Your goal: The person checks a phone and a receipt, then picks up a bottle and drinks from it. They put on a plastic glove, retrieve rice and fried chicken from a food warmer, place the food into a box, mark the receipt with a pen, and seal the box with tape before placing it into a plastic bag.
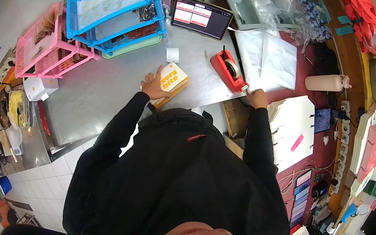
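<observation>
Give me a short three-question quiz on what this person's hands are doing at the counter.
1. True or false: the left hand rests on the yellow-and-white box.
2. Which thing is the right hand at? A) tablet B) red tape dispenser C) blue basket rack
3. What colour is the rack to the left of the blue one?

Key: 1 true; 2 B; 3 pink.

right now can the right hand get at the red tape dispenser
Probably yes. The right hand is already at the near end of the red tape dispenser, fingers at its cutter end, with nothing between them. The left hand rests on the yellow box, out of the way.
</observation>
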The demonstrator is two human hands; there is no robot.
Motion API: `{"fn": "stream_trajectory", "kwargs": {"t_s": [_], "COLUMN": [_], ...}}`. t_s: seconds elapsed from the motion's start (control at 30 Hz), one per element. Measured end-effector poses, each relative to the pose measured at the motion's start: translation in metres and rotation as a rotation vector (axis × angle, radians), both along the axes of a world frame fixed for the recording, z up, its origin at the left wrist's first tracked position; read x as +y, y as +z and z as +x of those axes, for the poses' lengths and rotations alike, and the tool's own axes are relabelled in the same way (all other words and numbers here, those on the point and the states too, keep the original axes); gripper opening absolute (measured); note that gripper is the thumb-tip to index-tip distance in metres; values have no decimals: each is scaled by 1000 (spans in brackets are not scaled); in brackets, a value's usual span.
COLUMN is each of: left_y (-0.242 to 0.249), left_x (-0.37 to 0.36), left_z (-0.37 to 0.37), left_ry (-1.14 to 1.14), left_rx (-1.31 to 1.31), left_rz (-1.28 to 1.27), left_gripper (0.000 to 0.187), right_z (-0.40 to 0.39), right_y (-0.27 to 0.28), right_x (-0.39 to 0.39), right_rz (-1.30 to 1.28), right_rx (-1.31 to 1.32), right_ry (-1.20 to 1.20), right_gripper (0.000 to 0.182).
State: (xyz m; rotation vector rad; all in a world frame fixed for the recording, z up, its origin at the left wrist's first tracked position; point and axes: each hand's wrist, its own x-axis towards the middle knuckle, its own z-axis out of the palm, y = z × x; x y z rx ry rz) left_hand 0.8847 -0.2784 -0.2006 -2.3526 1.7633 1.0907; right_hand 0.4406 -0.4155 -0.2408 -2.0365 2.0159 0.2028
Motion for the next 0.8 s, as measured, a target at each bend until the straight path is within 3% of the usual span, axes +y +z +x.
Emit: {"fn": "stream_trajectory", "kwargs": {"t_s": [0.03, 0.07, 0.13, 0.2, 0.27, 0.33, 0.37, 0.43, 0.47, 0.53, 0.63, 0.7, 0.73, 0.8], "left_y": [10, 22, 43, 51, 63, 74, 84, 99, 105, 113, 104, 68, 73, 81], "left_x": [-1, 1, -4, -3, -5, -9, -11, -10, -10, -8, 2, 6, 8, 14], "left_z": [-3, -6, -17, -29, -37, -46, -48, -48, -46, -39, -25, -8, -7, -6], "left_ry": [45, 57, 108, 171, 212, 234, 258, 286, 316, 359, 434, 537, 542, 730], "left_rx": [-6, -17, -99, -139, -171, -233, -234, -244, -279, -319, -94, 302, 301, 993], "left_rz": [-16, -15, -98, -148, -369, -428, -492, -554, -552, -549, -445, -395, -393, -360], "left_gripper": [129, 129, 126, 123, 122, 122, 123, 124, 125, 126, 127, 124, 124, 121], "right_z": [8, -32, 6, 67, 154, 223, 237, 260, 262, 259, 265, 269, 270, 271], "right_y": [18, -44, 18, 36, 71, 123, 121, 121, 125, 135, 129, 128, 126, 121], "right_x": [10, 7, 18, 43, 62, 74, 74, 68, 67, 63, 58, 55, 53, 52], "right_rz": [31, -139, 434, 508, 375, 339, 346, 38, 42, 35, 64, 94, 130, 172], "right_rx": [135, 128, -81, -781, -1059, -1273, -1275, -1014, -1020, -769, -875, -925, -901, -871], "right_ry": [-61, 287, 108, -31, 86, 64, 70, 183, 191, 224, 262, 251, 260, 268], "right_gripper": [30, 30, 31, 26, 27, 33, 33, 45, 45, 52, 55, 54, 52, 50]}}
